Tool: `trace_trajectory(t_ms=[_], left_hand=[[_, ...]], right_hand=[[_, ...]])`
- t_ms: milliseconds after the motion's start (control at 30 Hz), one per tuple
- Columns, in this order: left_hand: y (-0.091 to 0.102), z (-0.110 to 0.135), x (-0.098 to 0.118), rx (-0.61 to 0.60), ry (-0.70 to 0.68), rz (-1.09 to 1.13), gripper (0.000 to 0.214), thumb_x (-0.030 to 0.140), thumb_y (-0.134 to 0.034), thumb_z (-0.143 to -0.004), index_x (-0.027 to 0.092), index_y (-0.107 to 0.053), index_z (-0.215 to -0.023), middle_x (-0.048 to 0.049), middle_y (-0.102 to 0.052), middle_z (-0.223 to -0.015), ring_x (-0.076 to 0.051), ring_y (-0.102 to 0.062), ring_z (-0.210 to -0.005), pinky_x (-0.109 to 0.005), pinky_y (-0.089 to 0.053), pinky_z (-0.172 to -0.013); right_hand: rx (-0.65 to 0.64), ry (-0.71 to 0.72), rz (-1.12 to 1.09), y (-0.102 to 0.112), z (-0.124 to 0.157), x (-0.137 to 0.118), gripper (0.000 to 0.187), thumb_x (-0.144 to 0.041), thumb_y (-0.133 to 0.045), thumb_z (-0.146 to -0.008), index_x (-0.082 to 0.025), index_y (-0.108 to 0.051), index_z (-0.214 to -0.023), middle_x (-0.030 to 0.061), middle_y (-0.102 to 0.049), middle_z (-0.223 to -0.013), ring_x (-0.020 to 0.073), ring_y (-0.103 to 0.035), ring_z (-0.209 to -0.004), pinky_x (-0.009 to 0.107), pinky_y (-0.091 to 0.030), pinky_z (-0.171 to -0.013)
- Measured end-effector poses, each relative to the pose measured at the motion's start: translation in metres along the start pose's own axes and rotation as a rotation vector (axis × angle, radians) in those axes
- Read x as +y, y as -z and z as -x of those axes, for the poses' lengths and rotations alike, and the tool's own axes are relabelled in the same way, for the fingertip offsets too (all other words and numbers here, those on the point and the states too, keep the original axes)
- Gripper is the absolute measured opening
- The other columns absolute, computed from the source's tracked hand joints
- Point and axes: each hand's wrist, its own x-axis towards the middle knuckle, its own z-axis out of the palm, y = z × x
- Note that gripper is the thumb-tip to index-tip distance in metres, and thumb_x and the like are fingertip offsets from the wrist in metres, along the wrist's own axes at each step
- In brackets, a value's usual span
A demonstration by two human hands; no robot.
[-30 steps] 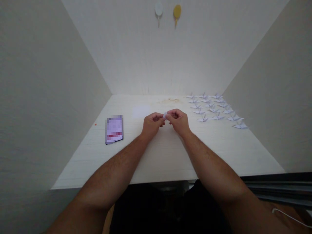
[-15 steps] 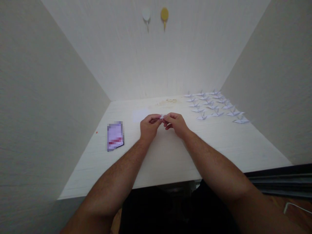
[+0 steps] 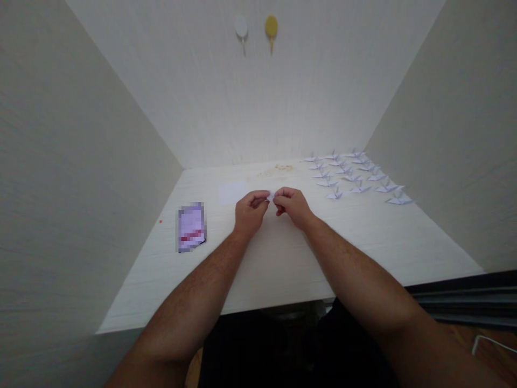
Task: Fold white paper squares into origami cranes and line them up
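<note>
Between my two hands, over the middle of the white table, is a small folded piece of white paper (image 3: pixel 271 195), mostly hidden by the fingers. My left hand (image 3: pixel 251 209) pinches its left side between thumb and fingertips. From the other side my right hand (image 3: pixel 292 205) grips it, thumb against curled fingers. Several folded white paper cranes (image 3: pixel 350 177) stand in rows on the table to the right of my hands. A flat white sheet of paper (image 3: pixel 231 192) lies just beyond my left hand.
A phone-like device with a blurred screen (image 3: pixel 191 226) lies on the table (image 3: pixel 278 269) at the left, near a tiny red speck (image 3: pixel 160 221). Walls enclose the table on three sides. A white hook (image 3: pixel 241 27) and a yellow hook (image 3: pixel 271 27) are on the back wall.
My fingertips have drawn slightly apart around the paper. The fingers of my right hand are curled in more. The cranes, sheet and device stay where they were.
</note>
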Motion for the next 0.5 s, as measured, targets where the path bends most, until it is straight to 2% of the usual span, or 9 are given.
trace_trajectory(t_ms=[100,200,300,500], left_hand=[[0.001,0.0,0.004,-0.054,0.077,-0.01,0.023,0.033,-0.074,-0.072,0.018,-0.074,-0.09,-0.0055,-0.075,-0.088,-0.019,-0.069,-0.082,-0.035,-0.057,-0.081],[0.001,0.0,0.005,-0.059,0.122,-0.038,0.034,0.041,-0.082,-0.065,0.016,-0.072,-0.087,-0.0052,-0.073,-0.08,-0.018,-0.069,-0.075,-0.034,-0.056,-0.075],[0.001,-0.002,0.001,-0.065,0.151,0.068,0.036,0.043,-0.082,-0.065,0.016,-0.07,-0.086,-0.0042,-0.072,-0.079,-0.017,-0.068,-0.073,-0.035,-0.056,-0.077],[0.002,-0.004,-0.006,-0.085,0.191,0.234,0.025,0.036,-0.079,-0.068,0.016,-0.069,-0.081,-0.0024,-0.07,-0.082,-0.015,-0.066,-0.077,-0.037,-0.058,-0.083]], right_hand=[[0.03,0.094,0.188,0.002,-0.002,0.005,0.01,-0.028,-0.062,-0.067,-0.02,-0.057,-0.067,-0.0059,-0.053,-0.053,0.0095,-0.049,-0.047,0.023,-0.045,-0.045],[0.035,0.181,0.349,0.004,-0.003,0.009,0.01,-0.03,-0.06,-0.072,-0.02,-0.057,-0.071,-0.0048,-0.056,-0.055,0.0106,-0.053,-0.05,0.023,-0.043,-0.049],[0.018,0.198,0.377,0.003,-0.001,0.009,0.01,-0.03,-0.058,-0.076,-0.02,-0.056,-0.073,-0.004,-0.059,-0.056,0.0108,-0.055,-0.051,0.023,-0.042,-0.05],[0.011,0.245,0.446,0.001,0.004,0.003,0.008,-0.028,-0.057,-0.078,-0.02,-0.057,-0.075,-0.0045,-0.058,-0.056,0.0106,-0.053,-0.052,0.022,-0.04,-0.051]])
